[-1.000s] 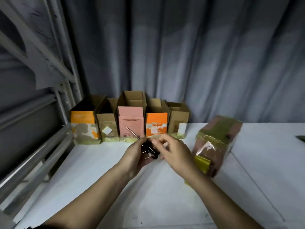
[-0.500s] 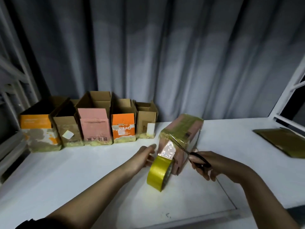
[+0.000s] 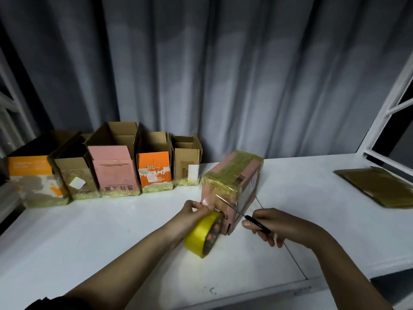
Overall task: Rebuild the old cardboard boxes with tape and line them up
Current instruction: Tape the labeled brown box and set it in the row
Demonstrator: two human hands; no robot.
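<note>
Five rebuilt boxes [image 3: 107, 168] stand lined up; my left hand [image 3: 196, 209] grips the tape roll [image 3: 202, 234] against the sixth box [image 3: 232, 186], right hand [image 3: 274, 224] clamped on scissors [image 3: 241, 212], cut pending.

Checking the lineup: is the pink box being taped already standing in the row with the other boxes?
No. The taped pink box lies on its side, apart from the row of open boxes.

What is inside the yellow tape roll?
The left hand holds the yellow tape roll with its fingers curled through the hole, pinkish against the dark inner ring. How far those fingers reach is hidden by the roll itself.
</note>
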